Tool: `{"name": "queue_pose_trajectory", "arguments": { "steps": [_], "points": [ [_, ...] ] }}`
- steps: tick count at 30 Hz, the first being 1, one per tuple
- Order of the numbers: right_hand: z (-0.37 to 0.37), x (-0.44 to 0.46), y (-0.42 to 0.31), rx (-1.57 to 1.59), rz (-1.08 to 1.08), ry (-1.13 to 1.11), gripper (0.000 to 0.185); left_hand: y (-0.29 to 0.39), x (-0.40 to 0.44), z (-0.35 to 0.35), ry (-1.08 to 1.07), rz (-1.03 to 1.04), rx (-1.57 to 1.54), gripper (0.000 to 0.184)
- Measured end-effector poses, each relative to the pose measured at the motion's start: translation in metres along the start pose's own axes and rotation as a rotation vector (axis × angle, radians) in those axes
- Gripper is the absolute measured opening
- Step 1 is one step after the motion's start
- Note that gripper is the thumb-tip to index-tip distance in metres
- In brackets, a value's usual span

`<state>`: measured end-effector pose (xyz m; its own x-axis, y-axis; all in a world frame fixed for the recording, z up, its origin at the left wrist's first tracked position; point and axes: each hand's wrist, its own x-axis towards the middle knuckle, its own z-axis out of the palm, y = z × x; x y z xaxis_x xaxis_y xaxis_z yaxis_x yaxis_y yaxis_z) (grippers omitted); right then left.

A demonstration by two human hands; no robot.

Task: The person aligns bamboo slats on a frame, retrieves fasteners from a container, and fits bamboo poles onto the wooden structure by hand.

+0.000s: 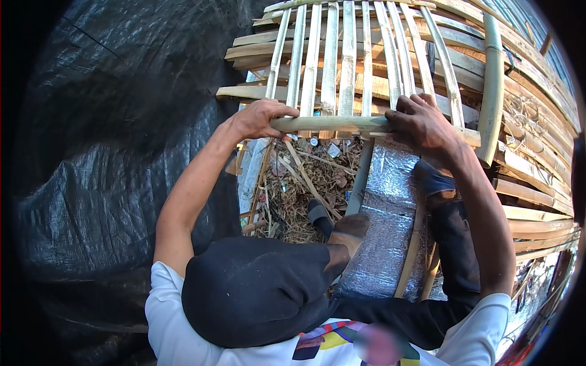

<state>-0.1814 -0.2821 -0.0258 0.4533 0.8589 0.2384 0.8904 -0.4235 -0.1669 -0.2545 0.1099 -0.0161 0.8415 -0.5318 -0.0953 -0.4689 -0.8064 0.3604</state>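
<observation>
A slatted bamboo panel [348, 58] stretches away from me, its pale narrow strips running lengthwise. Along its near edge lies a round bamboo crossbar [336, 124]. My left hand [261, 119] is closed around the bar's left end, thumb and fingers pinching it. Further right, my right hand [422, 124] grips the same bar from above, near the panel's right corner. The undersides of the fingers are partly hidden by the bar and the hands themselves.
Black plastic sheeting [104, 201] covers the left side. Stacked split bamboo [537, 158] and an upright bamboo post [491, 91] stand at right. Below are dry litter [311, 174], a silver foil-covered surface [384, 213] and my sandalled feet. My raised knee [250, 287] is close in front.
</observation>
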Motion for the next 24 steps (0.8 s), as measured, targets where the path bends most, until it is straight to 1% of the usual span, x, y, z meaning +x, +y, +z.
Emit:
{"name": "queue_pose_trajectory", "arguments": {
  "steps": [2, 3, 5, 6, 10, 13, 15, 16, 18, 19, 21, 24],
  "points": [
    [0.001, 0.000, 0.001, 0.014, 0.000, 0.006, 0.037, 0.000, -0.003, -0.001, 0.000, -0.011, 0.004, 0.061],
    [0.001, 0.001, 0.001, 0.010, -0.001, 0.008, 0.037, 0.002, -0.005, -0.001, 0.004, -0.009, 0.006, 0.061],
    [0.000, 0.002, -0.002, 0.017, 0.023, 0.019, 0.037, 0.006, -0.009, -0.002, 0.056, -0.048, 0.110, 0.059],
    [0.003, 0.002, -0.003, 0.029, 0.030, 0.052, 0.036, 0.006, -0.009, -0.002, 0.063, -0.074, 0.108, 0.060],
    [0.003, 0.003, -0.006, 0.021, 0.041, 0.043, 0.033, 0.010, -0.009, 0.003, 0.093, -0.102, 0.156, 0.059],
    [0.004, 0.000, -0.007, 0.065, 0.079, 0.036, 0.029, 0.012, -0.002, 0.006, 0.050, -0.135, 0.114, 0.058],
    [0.005, -0.001, -0.006, 0.070, 0.080, 0.028, 0.028, 0.012, 0.003, 0.004, -0.044, -0.171, 0.087, 0.057],
    [0.006, -0.001, -0.005, 0.070, 0.082, 0.030, 0.028, 0.012, 0.006, 0.003, -0.045, -0.170, 0.089, 0.057],
    [0.009, -0.001, -0.004, 0.074, 0.073, 0.043, 0.028, 0.012, 0.009, 0.003, -0.114, -0.224, 0.090, 0.056],
    [0.010, -0.001, -0.004, 0.075, 0.072, 0.044, 0.028, 0.009, 0.009, 0.002, -0.115, -0.226, 0.090, 0.056],
    [0.010, -0.001, -0.004, 0.071, 0.089, 0.027, 0.027, 0.007, 0.009, 0.000, -0.100, -0.151, 0.052, 0.058],
    [0.017, -0.004, -0.002, 0.092, 0.091, 0.041, 0.027, 0.011, 0.011, 0.001, -0.110, -0.179, 0.028, 0.053]
  ]
}}
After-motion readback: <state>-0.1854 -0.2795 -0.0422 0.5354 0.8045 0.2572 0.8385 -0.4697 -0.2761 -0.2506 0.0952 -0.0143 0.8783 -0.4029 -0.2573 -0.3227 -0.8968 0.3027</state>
